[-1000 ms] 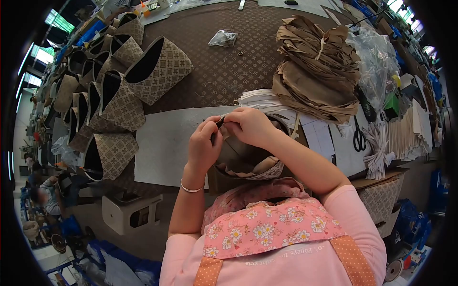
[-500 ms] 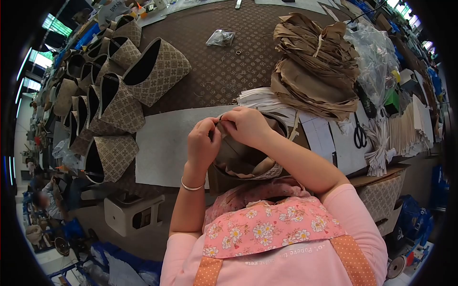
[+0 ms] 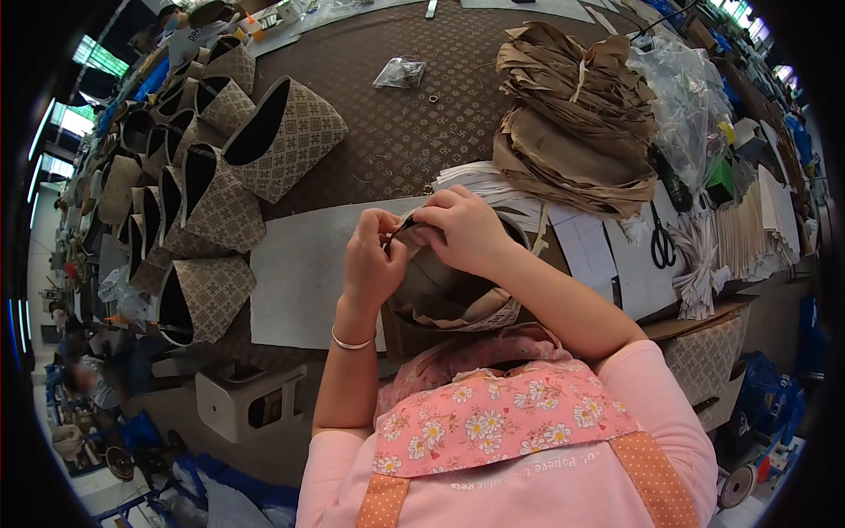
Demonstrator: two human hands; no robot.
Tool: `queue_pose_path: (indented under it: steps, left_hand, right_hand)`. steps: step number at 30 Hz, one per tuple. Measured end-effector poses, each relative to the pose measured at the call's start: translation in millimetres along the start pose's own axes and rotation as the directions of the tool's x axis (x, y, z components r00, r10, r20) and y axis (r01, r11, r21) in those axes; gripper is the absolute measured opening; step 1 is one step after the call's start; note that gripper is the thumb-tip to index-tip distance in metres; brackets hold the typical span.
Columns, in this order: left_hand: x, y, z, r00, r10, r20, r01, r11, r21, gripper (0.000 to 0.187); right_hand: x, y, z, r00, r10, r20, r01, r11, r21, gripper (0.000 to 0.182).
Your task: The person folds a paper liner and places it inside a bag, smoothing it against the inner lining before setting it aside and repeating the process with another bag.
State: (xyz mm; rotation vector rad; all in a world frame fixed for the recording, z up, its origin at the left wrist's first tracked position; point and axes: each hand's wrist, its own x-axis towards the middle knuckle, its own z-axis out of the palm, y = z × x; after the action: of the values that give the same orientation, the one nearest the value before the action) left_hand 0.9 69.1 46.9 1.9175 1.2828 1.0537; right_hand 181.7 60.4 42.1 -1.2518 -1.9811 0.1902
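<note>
A round, open-topped bag body (image 3: 444, 286) with a brown lining stands in front of my apron at the table's near edge. My left hand (image 3: 373, 262) pinches the upper left part of its rim between thumb and fingers. Close beside it, my right hand (image 3: 468, 231) is closed on the same stretch of rim, fingers bent over the edge. A dark strip of the edge shows between the two sets of fingertips. My fingers hide whatever else is there. The right forearm crosses over the bag's right side.
Several patterned bag bodies (image 3: 286, 141) with black openings are piled at left. Pale sheet (image 3: 295, 282) lies under my work. Brown fabric pieces (image 3: 572, 132) are bundled at right, near white strips (image 3: 480, 180), black scissors (image 3: 662, 242) and clear plastic (image 3: 691, 106). A stool (image 3: 246, 400) stands below.
My hands have shifted slightly along the rim, and the right fingers are now bent further over it. More of the lining edge shows between them. The whole view has turned slightly.
</note>
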Motion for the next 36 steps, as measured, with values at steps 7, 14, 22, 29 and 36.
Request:
queue_pose_path:
  steps: [7, 14, 22, 29, 36]
  left_hand:
    - [10.2, -1.0, 3.3, 0.984, 0.151, 0.094, -0.159, 0.984, 0.079, 0.025]
    - [10.3, -1.8, -1.4, 0.983, 0.161, 0.083, -0.170, 0.979, 0.114, 0.018]
    - [14.6, -4.6, -1.4, 0.981, 0.181, 0.074, -0.192, 0.965, 0.177, 0.013]
    - [26.7, 11.5, -12.8, 0.952, 0.125, 0.278, -0.191, 0.956, 0.222, 0.015]
    - [2.8, 125.4, -26.7, 0.829, 0.492, 0.266, -0.544, 0.819, 0.182, 0.010]
  right_hand:
    - [4.3, 6.2, -6.1, 0.978, 0.169, 0.119, -0.178, 0.982, 0.067, 0.013]
    - [5.3, 10.3, 0.6, 0.988, 0.110, 0.112, -0.118, 0.990, 0.076, 0.016]
    - [0.9, -2.2, -9.1, 0.997, 0.057, 0.050, -0.060, 0.996, 0.061, 0.016]
    - [-35.8, -34.3, -19.9, 0.529, 0.277, 0.802, -0.092, 0.958, -0.271, 0.026]
    - [-25.7, -40.3, 67.5, 0.610, 0.205, 0.766, -0.340, 0.940, 0.019, 0.035]
